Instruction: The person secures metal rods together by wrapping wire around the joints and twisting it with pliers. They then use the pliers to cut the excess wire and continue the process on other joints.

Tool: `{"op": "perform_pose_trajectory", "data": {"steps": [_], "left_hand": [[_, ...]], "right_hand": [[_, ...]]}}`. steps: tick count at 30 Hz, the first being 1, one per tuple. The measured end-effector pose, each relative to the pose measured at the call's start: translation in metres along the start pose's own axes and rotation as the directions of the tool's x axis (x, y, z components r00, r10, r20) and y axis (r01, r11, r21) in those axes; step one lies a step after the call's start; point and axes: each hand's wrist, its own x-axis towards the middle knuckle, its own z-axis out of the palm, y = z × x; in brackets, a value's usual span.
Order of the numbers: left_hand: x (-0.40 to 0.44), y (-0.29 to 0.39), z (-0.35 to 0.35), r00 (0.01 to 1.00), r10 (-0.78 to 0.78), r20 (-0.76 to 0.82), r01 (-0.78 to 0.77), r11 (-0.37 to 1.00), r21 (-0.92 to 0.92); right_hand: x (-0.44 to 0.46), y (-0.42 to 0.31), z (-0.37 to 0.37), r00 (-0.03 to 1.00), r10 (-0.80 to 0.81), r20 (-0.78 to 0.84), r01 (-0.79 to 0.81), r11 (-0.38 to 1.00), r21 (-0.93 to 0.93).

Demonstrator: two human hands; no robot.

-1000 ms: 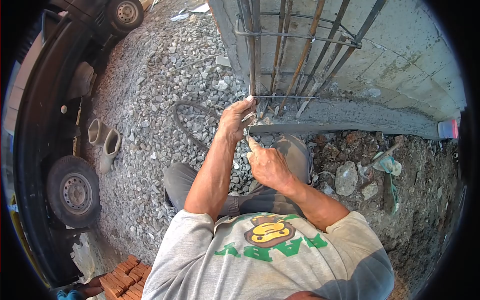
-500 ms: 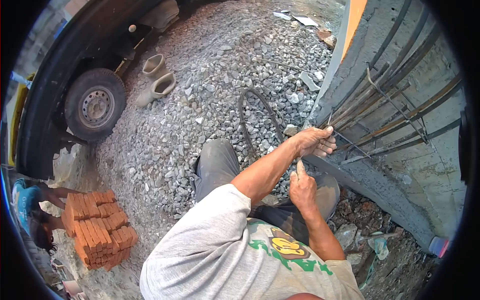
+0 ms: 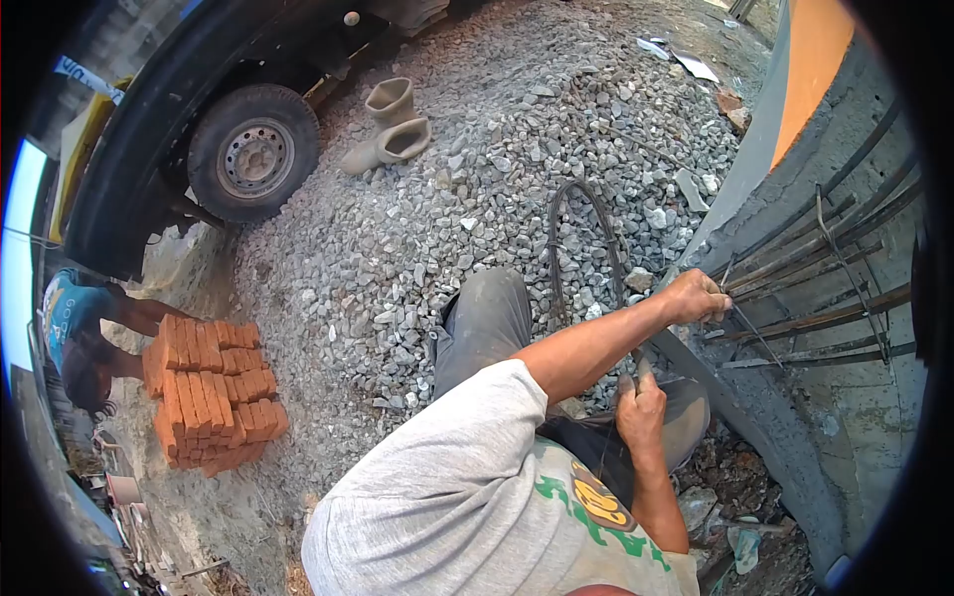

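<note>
At the left hand point(image 3: 696, 298), fingers are bunched together beside the thin metal hoop point(image 3: 758, 335); can't tell if they're pinching it. Right hand's point(image 3: 641, 409) fingers point up, grip unclear. Hoop's across the steel bars point(image 3: 825, 324) near the concrete wall point(image 3: 857, 417). Looks light, stiff, not slippery or fragile; I'd grab near a corner.

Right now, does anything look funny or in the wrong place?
Maybe the boots: the pair sits on the gravel near the wheel, with nobody wearing them. I can't see anything clearly broken.
</note>
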Motion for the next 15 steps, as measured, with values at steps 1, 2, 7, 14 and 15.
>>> {"op": "perform_pose_trajectory", "data": {"steps": [1,2,7,14,15], "left_hand": [[0.0,0.001,-0.001,1.0,0.002,0.003,-0.002,1.0,-0.002],[0.0,0.004,-0.003,0.999,-0.013,0.029,0.013,1.0,-0.011],[0.003,0.003,-0.005,0.997,-0.067,0.036,0.065,0.997,0.043],[0.0,0.028,-0.011,0.997,-0.07,0.028,0.056,0.935,0.35],[0.003,0.027,-0.013,0.991,-0.121,0.061,0.09,0.924,0.372]], "right_hand": [[-0.001,-0.003,0.002,1.0,-0.02,-0.002,0.02,1.0,0.011],[-0.002,-0.011,0.002,1.0,-0.016,-0.004,0.016,0.998,0.053],[-0.006,-0.014,0.003,0.999,0.021,0.05,-0.024,0.997,0.069],[-0.002,-0.015,-0.003,0.986,0.086,0.143,-0.115,0.971,0.211],[-0.006,-0.011,-0.01,0.981,0.056,0.187,-0.099,0.969,0.226]]}}
